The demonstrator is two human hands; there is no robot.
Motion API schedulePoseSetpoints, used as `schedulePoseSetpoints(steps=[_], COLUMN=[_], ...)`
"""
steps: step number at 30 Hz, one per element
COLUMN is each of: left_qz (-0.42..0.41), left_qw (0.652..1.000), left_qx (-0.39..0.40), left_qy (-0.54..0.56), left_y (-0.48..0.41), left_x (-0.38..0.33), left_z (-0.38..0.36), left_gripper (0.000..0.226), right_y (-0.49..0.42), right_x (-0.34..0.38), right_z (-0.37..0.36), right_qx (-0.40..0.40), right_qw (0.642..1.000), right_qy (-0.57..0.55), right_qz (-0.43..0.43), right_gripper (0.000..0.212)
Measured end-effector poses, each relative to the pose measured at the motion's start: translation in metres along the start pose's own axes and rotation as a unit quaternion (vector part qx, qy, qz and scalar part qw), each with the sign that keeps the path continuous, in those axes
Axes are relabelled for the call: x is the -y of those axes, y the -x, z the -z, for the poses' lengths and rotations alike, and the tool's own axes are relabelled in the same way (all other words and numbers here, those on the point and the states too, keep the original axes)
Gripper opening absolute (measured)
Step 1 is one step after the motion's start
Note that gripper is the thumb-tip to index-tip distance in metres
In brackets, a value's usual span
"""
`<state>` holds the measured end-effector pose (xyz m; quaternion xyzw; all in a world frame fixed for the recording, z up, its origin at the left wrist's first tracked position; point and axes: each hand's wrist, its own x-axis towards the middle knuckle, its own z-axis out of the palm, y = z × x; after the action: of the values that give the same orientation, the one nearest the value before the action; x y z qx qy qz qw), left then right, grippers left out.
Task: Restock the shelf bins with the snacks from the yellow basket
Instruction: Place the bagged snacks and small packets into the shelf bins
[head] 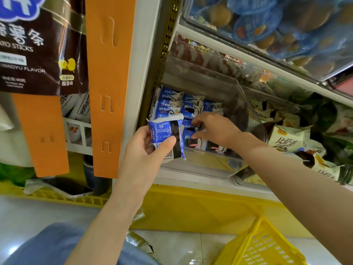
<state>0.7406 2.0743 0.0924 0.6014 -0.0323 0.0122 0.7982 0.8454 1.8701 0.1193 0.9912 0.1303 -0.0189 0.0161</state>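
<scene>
My left hand (147, 148) holds a blue and white snack pack (167, 137) just in front of a clear shelf bin (238, 111). Rows of the same blue packs (172, 105) fill the left part of that bin. My right hand (214, 129) reaches into the bin, its fingers pinched on one of the blue packs in the front rows. The yellow basket (261, 245) stands on the floor at the lower right; its inside is out of view.
A neighbouring clear bin (286, 134) to the right holds cream and green snack bags. Orange hanging strips (107, 83) and a brown chip bag (38, 44) hang at the left. A phone (68, 186) lies on a yellow crate. Upper bins hold more snacks.
</scene>
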Motion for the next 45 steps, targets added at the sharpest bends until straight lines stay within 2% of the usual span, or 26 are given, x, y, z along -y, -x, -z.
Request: schedulePoseSetpoints(steps=[3, 6, 8, 11, 14, 18, 21, 23, 27, 29, 34, 37, 39, 41, 43, 45], left_qz=[0.024, 0.016, -0.011, -0.035, -0.040, -0.036, -0.035, 0.002, 0.136, 0.141, 0.149, 0.145, 0.126, 0.090, 0.044, 0.012], left_qw=[1.000, 0.999, 0.998, 0.991, 0.983, 0.991, 0.992, 0.995, 0.976, 0.971, 0.966, 0.969, 0.975, 0.985, 0.992, 0.994], left_qx=[0.013, 0.035, 0.051, 0.117, 0.157, 0.086, 0.065, 0.057, 0.141, 0.139, 0.120, 0.102, 0.067, 0.035, 0.019, 0.007], left_qy=[0.014, 0.008, -0.020, -0.063, -0.087, -0.100, -0.105, -0.083, 0.092, 0.133, 0.173, 0.172, 0.168, 0.145, 0.117, 0.105], left_y=[0.001, 0.003, 0.003, 0.006, 0.008, 0.010, 0.014, 0.015, 0.017, 0.018, 0.016, 0.018, 0.017, 0.017, 0.019, 0.020], left_x=[0.002, 0.003, 0.003, 0.003, 0.006, 0.013, 0.015, 0.015, 0.012, 0.009, 0.008, 0.010, 0.010, 0.011, 0.010, 0.008], left_z=[-0.001, -0.001, -0.002, -0.003, -0.007, -0.012, -0.017, -0.017, -0.017, -0.016, -0.015, -0.018, -0.019, -0.019, -0.019, -0.019], left_gripper=[0.032, 0.033, 0.031, 0.032, 0.039, 0.026, 0.017, 0.019, 0.036, 0.033, 0.027, 0.010, 0.005, 0.008, 0.011, 0.011], right_y=[0.014, 0.038, 0.057, 0.080, 0.095, 0.115, 0.132, 0.141, 0.152, 0.154, 0.155, 0.154, 0.155, 0.155, 0.149, 0.140], right_x=[0.012, 0.036, 0.053, 0.063, 0.062, 0.056, 0.055, 0.052, 0.045, 0.040, 0.035, 0.039, 0.046, 0.058, 0.070, 0.079], right_z=[0.007, 0.021, 0.029, 0.033, 0.037, 0.040, 0.038, 0.034, 0.025, 0.018, 0.013, 0.013, 0.012, 0.011, 0.011, 0.011], right_qx=[-0.076, -0.154, -0.131, -0.062, -0.072, -0.213, -0.262, -0.281, -0.272, -0.249, -0.218, -0.194, -0.174, -0.167, -0.156, -0.116], right_qw=[0.994, 0.956, 0.926, 0.893, 0.870, 0.877, 0.901, 0.908, 0.920, 0.927, 0.939, 0.937, 0.948, 0.946, 0.926, 0.900], right_qy=[-0.073, -0.249, -0.355, -0.447, -0.487, -0.431, -0.313, -0.231, -0.105, -0.063, -0.038, -0.034, -0.104, -0.237, -0.341, -0.420], right_qz=[-0.009, -0.001, -0.006, -0.004, -0.022, 0.015, 0.146, 0.209, 0.261, 0.275, 0.264, 0.287, 0.245, 0.143, 0.031, -0.037], right_gripper=[0.032, 0.020, 0.021, 0.021, 0.010, 0.007, 0.005, 0.007, 0.017, 0.015, 0.015, 0.020, 0.023, 0.024, 0.032, 0.038])
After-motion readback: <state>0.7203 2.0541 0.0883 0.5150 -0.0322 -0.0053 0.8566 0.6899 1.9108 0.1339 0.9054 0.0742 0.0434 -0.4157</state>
